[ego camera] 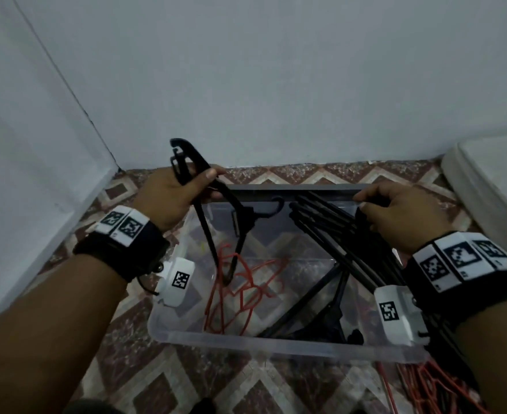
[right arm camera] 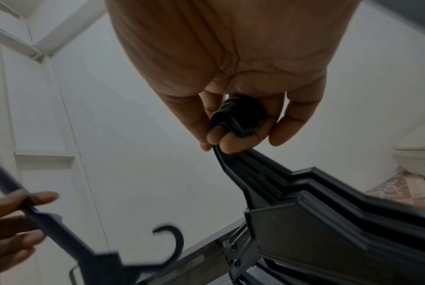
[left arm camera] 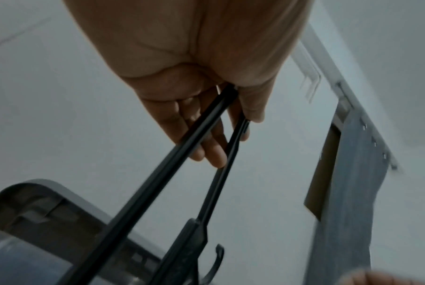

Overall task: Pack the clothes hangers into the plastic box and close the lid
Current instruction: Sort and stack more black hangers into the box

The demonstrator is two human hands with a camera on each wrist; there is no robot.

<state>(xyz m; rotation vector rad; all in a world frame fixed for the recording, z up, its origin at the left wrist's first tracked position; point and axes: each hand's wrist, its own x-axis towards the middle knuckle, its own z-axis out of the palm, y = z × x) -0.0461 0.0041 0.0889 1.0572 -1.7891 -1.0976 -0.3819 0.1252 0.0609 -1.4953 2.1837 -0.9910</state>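
Hands over seemingly tangled hangers

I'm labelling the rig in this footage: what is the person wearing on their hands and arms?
Both forearms are bare, with no sleeves or gloves. Each wrist carries a black strap topped by white blocks printed with black square-code markers. A white camera housing with its own marker hangs beside each wrist; a thin black cable loops at the left one.

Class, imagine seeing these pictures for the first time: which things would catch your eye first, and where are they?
Two hands meet over a clear plastic box on the patterned floor. The left hand holds a single black hanger above the box's left side, while the right hand grips a bundle of black hangers slanting into its right side. Red hangers lie tangled inside.
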